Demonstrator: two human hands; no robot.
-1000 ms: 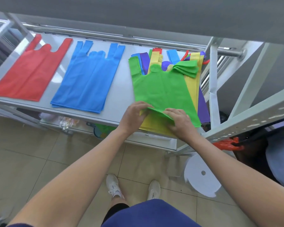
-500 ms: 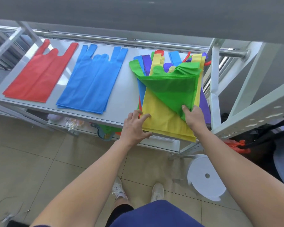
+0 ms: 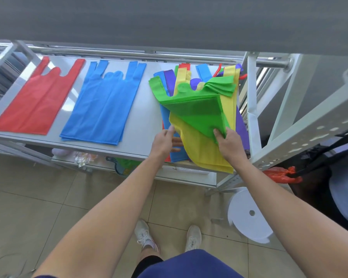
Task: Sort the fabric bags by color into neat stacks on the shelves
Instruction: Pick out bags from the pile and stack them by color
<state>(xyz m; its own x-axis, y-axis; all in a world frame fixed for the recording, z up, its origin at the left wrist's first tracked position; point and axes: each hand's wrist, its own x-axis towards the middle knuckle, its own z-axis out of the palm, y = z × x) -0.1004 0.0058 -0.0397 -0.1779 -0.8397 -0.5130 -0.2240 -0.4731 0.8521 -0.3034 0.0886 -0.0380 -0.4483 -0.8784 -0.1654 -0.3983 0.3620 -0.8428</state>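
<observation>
The right hand pinches the folded-back green fabric bag atop the mixed pile on the white metal shelf; the left hand, fingers loose, steadies the yellow fabric bag. Best lift the green clear while pinning the rest.

Two sorted stacks, one mixed pile

Bright daylight, glare on the shelf, wide-angle bending at edges

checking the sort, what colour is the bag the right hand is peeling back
Green; the right hand pinches its corner, exposing a yellow bag. Head view.
</observation>
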